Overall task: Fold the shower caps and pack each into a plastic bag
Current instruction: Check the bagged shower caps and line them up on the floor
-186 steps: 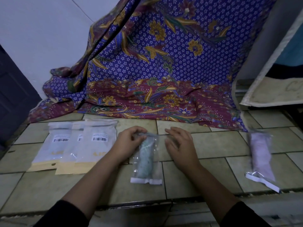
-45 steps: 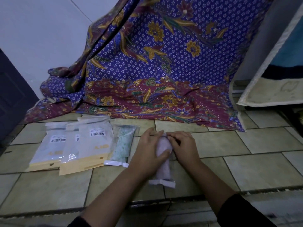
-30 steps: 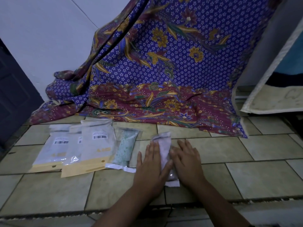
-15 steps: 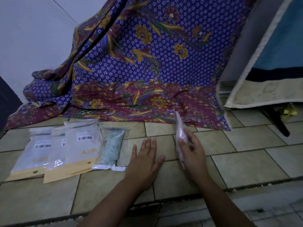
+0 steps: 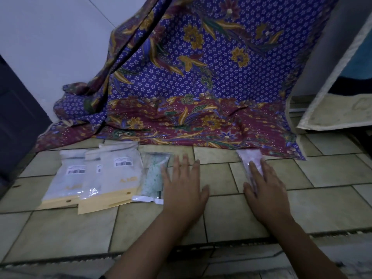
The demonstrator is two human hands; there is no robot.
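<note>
On the tiled floor [image 5: 332,208], the bagged pink cap [image 5: 250,161] is pressed by the flat right hand [image 5: 265,193]; the left hand [image 5: 183,190] lies flat, empty. Probably light and slippery: best pinched at an edge.

Flat grips and bagged shower caps on a tiled floor

The left grip [image 5: 184,190] lies flat with fingers straight on the floor [image 5: 332,172], against the edge of the green bagged cap [image 5: 154,178]. Beside that cap, three white pouches [image 5: 118,174] overlap toward the floor's left edge. The right grip [image 5: 265,192] rests straight fingers on the pink bagged cap [image 5: 248,158], near the batik cloth [image 5: 201,77].
</note>
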